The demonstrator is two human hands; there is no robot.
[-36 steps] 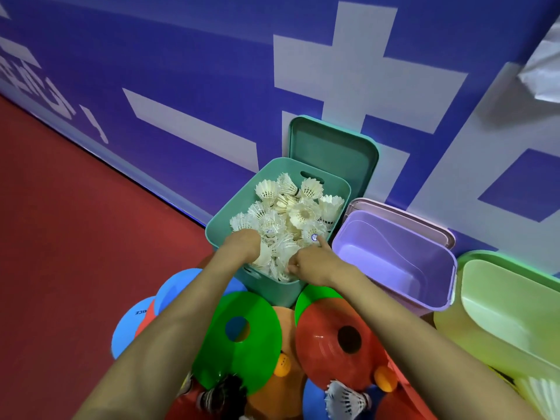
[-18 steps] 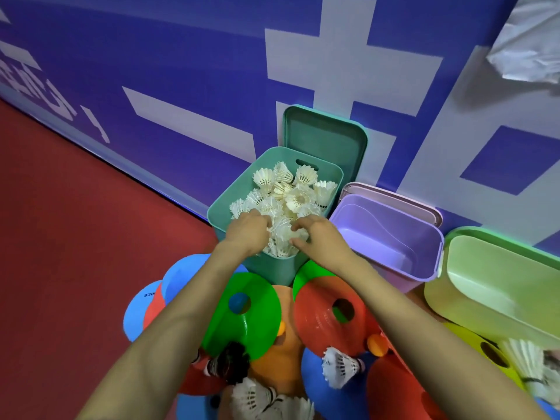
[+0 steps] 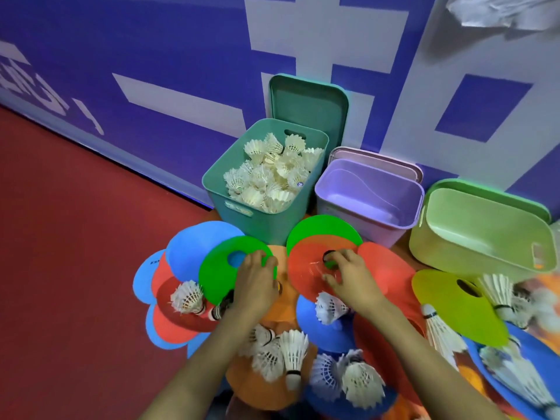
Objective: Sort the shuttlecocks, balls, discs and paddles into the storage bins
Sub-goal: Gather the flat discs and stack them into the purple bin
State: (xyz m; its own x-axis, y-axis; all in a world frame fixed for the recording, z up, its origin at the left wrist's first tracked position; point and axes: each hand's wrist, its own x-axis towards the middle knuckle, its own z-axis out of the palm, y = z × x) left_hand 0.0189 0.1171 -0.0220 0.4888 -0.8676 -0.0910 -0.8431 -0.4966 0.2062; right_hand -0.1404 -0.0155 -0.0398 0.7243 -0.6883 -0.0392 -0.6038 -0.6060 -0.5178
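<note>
Coloured flat discs lie in an overlapping pile on the red floor, with loose white shuttlecocks [image 3: 291, 356] scattered on them. My left hand [image 3: 256, 281] lies over the right edge of a green disc [image 3: 222, 275], fingers curled at its rim. On a red disc [image 3: 306, 275], my right hand [image 3: 348, 275] has its fingertips hooked at the centre hole and its thumb on the surface. Just beyond stands a teal bin [image 3: 260, 221] heaped with shuttlecocks [image 3: 271, 177].
An empty purple bin [image 3: 368, 219] and a light green bin [image 3: 472, 253] stand right of the teal one, against the blue and white wall. Their lids lean behind them. A yellow-green disc [image 3: 454, 307] lies at the right. Bare red floor stretches to the left.
Both hands have come out of the teal bin and down onto the discs in front of it. The view has tilted down, showing more discs and shuttlecocks.
</note>
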